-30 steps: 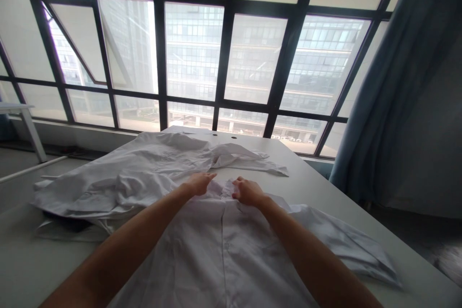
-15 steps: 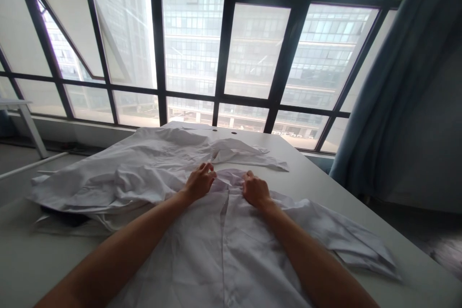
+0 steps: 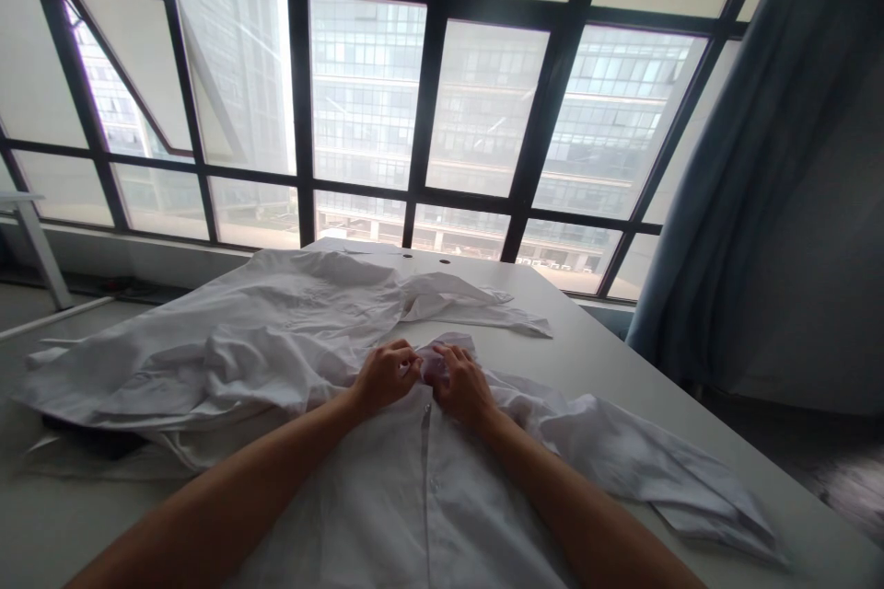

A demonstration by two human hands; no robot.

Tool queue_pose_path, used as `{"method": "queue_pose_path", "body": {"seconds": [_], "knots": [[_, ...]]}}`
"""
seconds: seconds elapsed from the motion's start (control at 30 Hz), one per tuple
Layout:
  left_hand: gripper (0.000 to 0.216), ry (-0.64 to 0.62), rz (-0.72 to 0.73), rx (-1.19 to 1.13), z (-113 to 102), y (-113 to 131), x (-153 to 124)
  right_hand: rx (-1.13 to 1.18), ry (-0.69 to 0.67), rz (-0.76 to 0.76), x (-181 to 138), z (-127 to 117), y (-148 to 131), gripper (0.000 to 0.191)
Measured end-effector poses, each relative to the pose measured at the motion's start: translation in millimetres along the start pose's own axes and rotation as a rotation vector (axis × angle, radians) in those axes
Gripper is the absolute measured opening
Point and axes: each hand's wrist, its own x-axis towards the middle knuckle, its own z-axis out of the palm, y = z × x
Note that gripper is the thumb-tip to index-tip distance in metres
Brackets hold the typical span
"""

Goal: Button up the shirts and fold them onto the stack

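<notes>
A white button-front shirt (image 3: 387, 497) lies flat on the table in front of me, its collar end away from me. My left hand (image 3: 383, 375) and my right hand (image 3: 461, 384) meet at the top of the button strip, both with fingers curled and pinching the collar cloth (image 3: 435, 359). The shirt's right sleeve (image 3: 649, 465) trails out crumpled toward the table's right edge.
A heap of other white garments (image 3: 227, 350) covers the left and far part of the white table (image 3: 608, 359). Behind it stands a large black-framed window (image 3: 428, 110). A blue-grey curtain (image 3: 766, 156) hangs at the right. A white table leg (image 3: 38, 248) shows at far left.
Both hands have drawn together at the collar, from apart on either side of it to touching at the top button. The collar cloth is now bunched between the fingers.
</notes>
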Motion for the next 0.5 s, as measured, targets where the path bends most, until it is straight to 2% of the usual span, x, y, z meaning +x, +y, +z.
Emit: {"method": "queue_pose_path", "body": {"seconds": [0.1,0.23,0.37,0.5], "knots": [[0.018,0.074,-0.046,-0.238,5.0,1.2,1.3,0.014,-0.026,-0.027,1.1,-0.3,1.8,0.052],[0.017,0.139,-0.108,-0.435,12.2,-1.4,3.9,-0.027,-0.039,-0.027,1.7,-3.9,-1.1,0.041],[0.032,0.159,-0.268,-0.675,16.2,-7.8,6.5,-0.112,-0.039,-0.004,2.2,-5.5,-3.6,0.024],[0.046,0.179,-0.332,-0.795,15.5,-11.9,8.0,-0.148,-0.017,-0.017,2.1,-4.6,-5.5,0.017]]}}
